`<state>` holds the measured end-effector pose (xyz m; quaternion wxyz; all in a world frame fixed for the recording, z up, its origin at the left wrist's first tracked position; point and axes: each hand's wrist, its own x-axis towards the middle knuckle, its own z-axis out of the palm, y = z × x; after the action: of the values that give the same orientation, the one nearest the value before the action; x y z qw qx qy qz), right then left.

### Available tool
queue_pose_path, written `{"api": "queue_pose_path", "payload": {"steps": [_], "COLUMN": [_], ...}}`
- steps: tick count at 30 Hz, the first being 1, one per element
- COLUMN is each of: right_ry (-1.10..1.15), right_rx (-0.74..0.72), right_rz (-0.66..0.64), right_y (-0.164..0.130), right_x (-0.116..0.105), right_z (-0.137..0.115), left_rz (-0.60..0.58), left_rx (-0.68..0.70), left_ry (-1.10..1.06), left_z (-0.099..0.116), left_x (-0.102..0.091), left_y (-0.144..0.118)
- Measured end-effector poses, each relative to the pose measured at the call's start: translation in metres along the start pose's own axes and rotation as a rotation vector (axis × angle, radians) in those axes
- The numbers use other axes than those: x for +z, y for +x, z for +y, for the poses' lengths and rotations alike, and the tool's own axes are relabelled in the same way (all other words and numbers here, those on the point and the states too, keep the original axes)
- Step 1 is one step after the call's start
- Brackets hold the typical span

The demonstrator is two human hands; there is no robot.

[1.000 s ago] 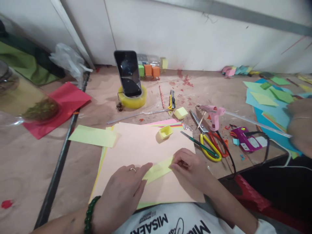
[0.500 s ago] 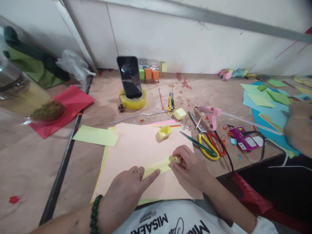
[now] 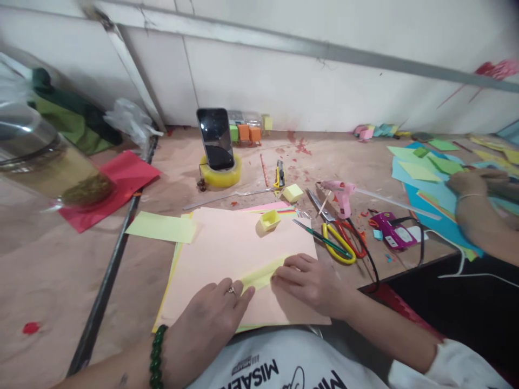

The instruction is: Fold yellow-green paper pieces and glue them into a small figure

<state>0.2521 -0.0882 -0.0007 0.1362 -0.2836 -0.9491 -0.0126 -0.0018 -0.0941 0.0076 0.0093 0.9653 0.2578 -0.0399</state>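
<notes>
Lower centre: left hand and right hand, apart, clamp a narrow pale-yellow paper strip, apparently mid-fold; creasing needs aligned edges.

Brown worktable, red stains toward the back, craft stuff all over.

Dark strip runs across the top at left; red paper lies over it, red scrap nearer the front. Front middle: paper stack, peach sheet uppermost; pale green slip at its left back corner. Behind stack: yellow tape roll, striped stick, yellow cutter, pale yellow block. Right of stack: scissors, pink glue gun beside them, purple box. Far right: blue and green sheets, overlapping. Back edge: two small orange blocks, pink block.
</notes>
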Motion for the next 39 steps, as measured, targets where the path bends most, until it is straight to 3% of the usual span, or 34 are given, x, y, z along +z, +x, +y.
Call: {"api": "queue_pose_path", "payload": {"steps": [5, 11, 18, 25, 28, 34, 39], "right_ry": [0.11, 0.139, 0.11, 0.191, 0.278, 0.499, 0.447], "right_rx": [0.141, 0.191, 0.089, 0.162, 0.267, 0.685, 0.737], "right_rz": [0.084, 0.235, 0.064, 0.037, 0.033, -0.021, -0.173], "right_y": [-0.027, -0.019, 0.009, 0.012, 0.013, 0.019, 0.028], "right_x": [-0.001, -0.013, 0.004, 0.004, 0.0, 0.005, -0.007], "right_z": [0.013, 0.0, -0.006, 0.005, 0.01, 0.018, 0.017], "left_rz": [0.018, 0.272, 0.094, -0.1, -0.107, -0.105, -0.097], "left_rx": [-0.043, -0.008, -0.11, -0.318, -0.413, -0.467, -0.441], "left_ry": [-0.036, -0.122, -0.068, -0.248, -0.361, -0.372, -0.34], "left_z": [0.001, 0.001, 0.0, -0.006, -0.012, -0.016, -0.015], "left_x": [-0.002, -0.004, -0.007, -0.022, -0.022, -0.023, -0.022], "left_y": [-0.019, -0.004, 0.023, 0.025, 0.027, 0.03, 0.03]}}
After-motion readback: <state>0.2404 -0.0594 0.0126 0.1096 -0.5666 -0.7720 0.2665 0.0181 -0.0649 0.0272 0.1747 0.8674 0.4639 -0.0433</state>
